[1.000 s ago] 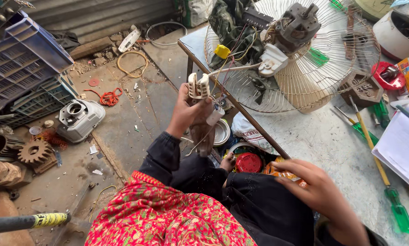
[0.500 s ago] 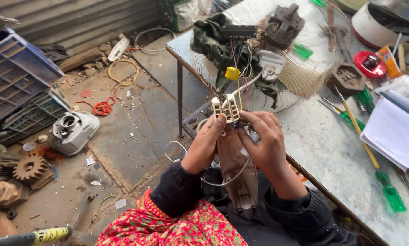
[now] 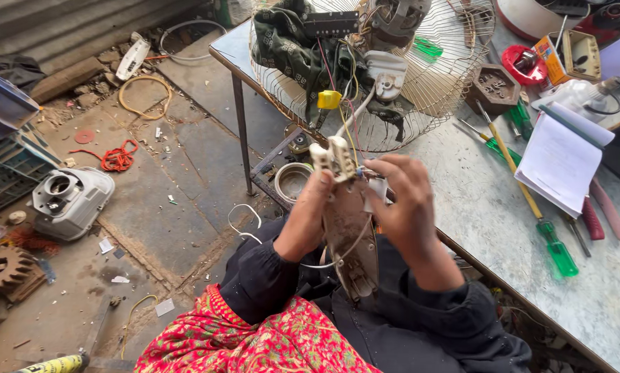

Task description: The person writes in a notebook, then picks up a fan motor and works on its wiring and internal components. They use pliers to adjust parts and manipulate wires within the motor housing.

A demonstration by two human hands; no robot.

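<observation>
Workpiece: long, dirty beige plastic fan housing panel (image 3: 351, 242) with a cream push-button switch block (image 3: 332, 159) at its upper end, held upright above the lap, just short of the table edge.
Left hand: left hand (image 3: 308, 217) clenched around the left flank of the panel, thumb side up near the switch block.
Right hand: right hand (image 3: 406, 204) grasping the right flank of the panel, fingers curled in toward the switch block; a small white part shows under the fingers, kind not clear.
Wiring: thin coloured wires (image 3: 348, 121) run up from the grip to a yellow plastic connector (image 3: 329, 99) directly above the hands.
Above the grip: round wire fan guard (image 3: 448, 83) lying on the grey worktable (image 3: 503, 221), with a dark green patterned cloth (image 3: 289, 48) draped over its left part.
Right of the grip: open white paper notebook (image 3: 558, 159) and a yellow-shafted screwdriver with green translucent handle (image 3: 538, 214), both on the table, well apart from the hands.
Left of the grip: grey metal motor casing (image 3: 71, 200) on the concrete floor, well apart; red cord bundle (image 3: 116, 157) beyond it.
Below the grip: dark sleeves and red floral fabric (image 3: 254, 342) over the lap.
</observation>
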